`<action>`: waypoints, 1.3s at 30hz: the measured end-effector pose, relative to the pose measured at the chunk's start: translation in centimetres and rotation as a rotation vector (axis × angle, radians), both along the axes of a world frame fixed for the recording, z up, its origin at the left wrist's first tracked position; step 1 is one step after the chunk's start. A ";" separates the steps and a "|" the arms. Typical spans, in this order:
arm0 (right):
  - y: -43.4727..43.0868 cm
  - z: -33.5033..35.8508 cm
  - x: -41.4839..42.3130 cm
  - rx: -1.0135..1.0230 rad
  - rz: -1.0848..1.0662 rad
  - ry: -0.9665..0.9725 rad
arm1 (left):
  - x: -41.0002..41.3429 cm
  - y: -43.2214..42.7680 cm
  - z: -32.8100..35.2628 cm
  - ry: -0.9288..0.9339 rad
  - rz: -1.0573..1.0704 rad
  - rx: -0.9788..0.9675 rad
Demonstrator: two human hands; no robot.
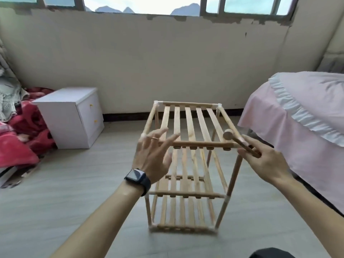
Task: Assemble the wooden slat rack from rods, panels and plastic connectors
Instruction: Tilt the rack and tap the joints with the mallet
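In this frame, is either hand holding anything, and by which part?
The right hand grips a small wooden mallet by its handle; the left hand is open, holding nothing.

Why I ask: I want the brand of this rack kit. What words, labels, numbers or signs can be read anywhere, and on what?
No text can be read anywhere in this view.
The smartwatch screen is dark, with no legible digits.
The wooden slat rack, wooden mallet and white cabinet show no print or label.
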State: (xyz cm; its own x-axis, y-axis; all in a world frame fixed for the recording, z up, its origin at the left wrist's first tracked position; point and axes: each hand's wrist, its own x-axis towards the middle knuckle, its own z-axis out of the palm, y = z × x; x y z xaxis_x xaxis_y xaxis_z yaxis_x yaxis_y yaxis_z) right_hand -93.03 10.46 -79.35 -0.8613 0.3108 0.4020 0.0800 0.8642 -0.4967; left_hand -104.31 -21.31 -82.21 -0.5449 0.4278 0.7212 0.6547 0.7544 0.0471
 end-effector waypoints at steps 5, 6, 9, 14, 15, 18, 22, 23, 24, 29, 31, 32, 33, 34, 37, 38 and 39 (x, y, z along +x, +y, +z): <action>-4.7 1.4 -0.7 -0.189 0.128 0.015 | -1.2 -3.0 -1.8 -0.509 0.123 0.508; -6.3 1.8 -1.1 -0.246 0.210 -0.004 | -1.3 -3.3 -2.1 -0.672 0.068 0.541; -10.7 2.8 -2.2 -0.290 0.435 -0.051 | -0.9 -3.6 -3.3 -0.824 0.007 0.444; -13.9 3.8 -4.5 0.077 0.437 -0.171 | -1.1 -3.2 -3.7 -0.874 -0.004 0.500; -14.1 4.2 -4.8 0.112 0.443 -0.193 | -1.1 -3.2 -3.7 -0.876 0.001 0.495; -15.0 5.2 -5.1 -0.023 0.450 0.071 | -1.2 -3.3 -4.0 -0.874 -0.006 0.478; -16.3 4.0 -5.0 0.040 0.471 0.082 | -1.5 -3.7 -4.1 -0.855 -0.003 0.469; -16.2 3.5 -4.9 0.168 0.466 -0.106 | -1.5 -3.7 -4.3 -0.847 0.000 0.462; -16.0 3.4 -5.1 0.190 0.459 -0.188 | -1.5 -3.8 -4.4 -0.839 0.005 0.452; -16.1 3.8 -5.1 -0.016 0.456 0.098 | -1.7 -3.9 -4.4 -0.835 0.005 0.414; -16.0 3.1 -4.9 0.176 0.435 -0.176 | -1.7 -3.8 -4.5 -0.830 0.006 0.417; -16.0 3.0 -4.9 0.153 0.422 -0.176 | -1.7 -3.8 -4.5 -0.824 0.007 0.411; -16.0 3.0 -5.0 0.093 0.412 -0.083 | -1.7 -3.8 -4.5 -0.821 0.008 0.401; -16.1 3.3 -4.8 -0.003 0.423 0.066 | -1.6 -3.7 -4.5 -0.816 0.009 0.397; -16.5 2.9 -4.8 0.039 0.431 0.085 | -1.7 -3.7 -4.4 -0.815 0.012 0.403; -16.5 2.6 -4.8 0.162 0.416 -0.068 | -1.6 -3.7 -4.5 -0.814 0.010 0.408; -16.4 2.5 -4.7 0.194 0.397 -0.162 | -1.6 -3.7 -4.5 -0.811 0.007 0.411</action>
State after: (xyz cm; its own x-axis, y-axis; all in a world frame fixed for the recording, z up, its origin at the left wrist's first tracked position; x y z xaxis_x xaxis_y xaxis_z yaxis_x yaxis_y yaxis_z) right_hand -97.75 -5.97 -76.82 -0.9547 -0.1234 0.2710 -0.2127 0.9194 -0.3310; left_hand -105.90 -24.99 -86.71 -0.9534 0.2163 0.2102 0.2987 0.5806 0.7574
